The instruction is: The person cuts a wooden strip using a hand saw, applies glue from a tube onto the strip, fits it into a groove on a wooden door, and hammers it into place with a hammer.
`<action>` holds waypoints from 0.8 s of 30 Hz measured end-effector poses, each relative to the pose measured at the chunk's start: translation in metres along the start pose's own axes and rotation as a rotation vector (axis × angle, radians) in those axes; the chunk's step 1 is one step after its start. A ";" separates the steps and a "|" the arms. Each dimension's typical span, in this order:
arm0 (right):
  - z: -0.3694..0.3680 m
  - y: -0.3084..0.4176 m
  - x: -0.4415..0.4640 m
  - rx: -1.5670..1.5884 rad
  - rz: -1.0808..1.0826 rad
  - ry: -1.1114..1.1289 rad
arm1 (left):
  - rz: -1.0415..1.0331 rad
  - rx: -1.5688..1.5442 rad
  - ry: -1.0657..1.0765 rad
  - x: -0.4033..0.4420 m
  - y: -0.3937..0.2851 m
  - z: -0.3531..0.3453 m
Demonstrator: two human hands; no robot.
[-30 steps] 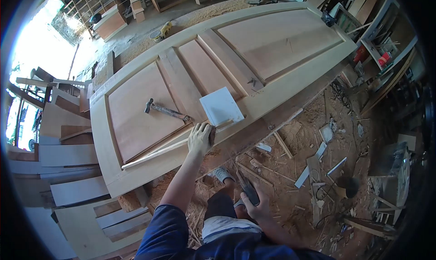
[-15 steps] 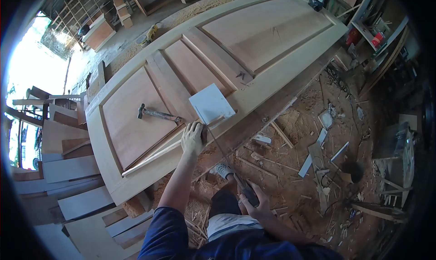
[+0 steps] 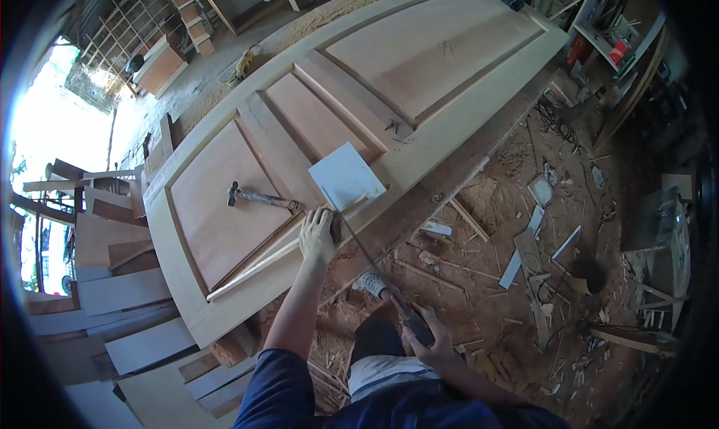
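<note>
My left hand [image 3: 318, 236] presses a thin wooden strip [image 3: 258, 270] and a small dark block against the near edge of a large panelled wooden door [image 3: 431, 155]. In my right hand [image 3: 429, 335] is the dark handle of a saw [image 3: 363, 251], whose narrow blade reaches up to the strip beside my left fingers. Just beyond those fingers a white square board [image 3: 347, 176] lies on the door. A hammer [image 3: 262, 198] rests on the left door panel, its head to the left. Pincers or a similar small metal tool [image 3: 392, 126] lie farther right.
Wood offcuts [image 3: 468, 219], shavings and white strips litter the floor at the right. Stacked boards [image 3: 120, 286] stand at the left. Beyond the door is a yellow power tool [image 3: 243, 65]. A dark round container [image 3: 588, 275] and cables sit on the floor at the right.
My right hand has brought the saw from lower down up to the strip, its blade now stretched toward my left hand. The view has shifted a little; my left hand keeps its hold.
</note>
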State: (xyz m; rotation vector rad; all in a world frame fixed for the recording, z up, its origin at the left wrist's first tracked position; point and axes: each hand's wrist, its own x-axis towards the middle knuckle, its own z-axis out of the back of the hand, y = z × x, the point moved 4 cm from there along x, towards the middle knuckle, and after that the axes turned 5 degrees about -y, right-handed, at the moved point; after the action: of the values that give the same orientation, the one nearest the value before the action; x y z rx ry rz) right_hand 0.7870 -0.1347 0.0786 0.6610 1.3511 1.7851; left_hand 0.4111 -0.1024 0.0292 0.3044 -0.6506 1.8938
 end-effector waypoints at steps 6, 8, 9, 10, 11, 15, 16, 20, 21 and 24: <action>-0.059 0.047 0.114 0.028 -0.011 -0.004 | -0.001 0.008 0.008 0.001 -0.001 0.001; -0.067 0.052 0.126 0.014 -0.026 0.023 | -0.006 -0.003 0.002 0.001 0.000 -0.002; -0.063 0.050 0.117 0.010 0.020 -0.019 | -0.010 -0.005 0.002 0.001 -0.001 -0.001; -0.054 0.042 0.096 0.003 0.066 -0.054 | -0.007 -0.005 0.001 -0.001 -0.002 0.000; -0.043 0.032 0.076 -0.004 0.123 -0.089 | -0.007 -0.004 -0.010 0.003 -0.003 0.001; -0.007 0.004 0.006 -0.010 0.057 -0.012 | -0.016 0.006 -0.012 0.003 -0.003 0.002; -0.004 0.007 -0.001 -0.038 0.029 0.015 | -0.018 0.001 0.002 -0.002 -0.004 0.004; -0.046 0.049 0.100 -0.007 0.024 -0.018 | -0.038 -0.007 0.006 0.002 -0.001 0.001; -0.056 0.056 0.117 -0.016 -0.027 0.004 | -0.038 0.004 0.008 0.001 0.000 -0.001; -0.064 0.059 0.126 -0.021 -0.061 0.014 | -0.035 0.029 0.004 0.003 -0.001 -0.002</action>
State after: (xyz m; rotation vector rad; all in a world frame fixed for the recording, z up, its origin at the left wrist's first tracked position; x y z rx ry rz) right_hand 0.6510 -0.0721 0.1091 0.5908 1.3460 1.7557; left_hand 0.4106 -0.0988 0.0298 0.3279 -0.6119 1.8707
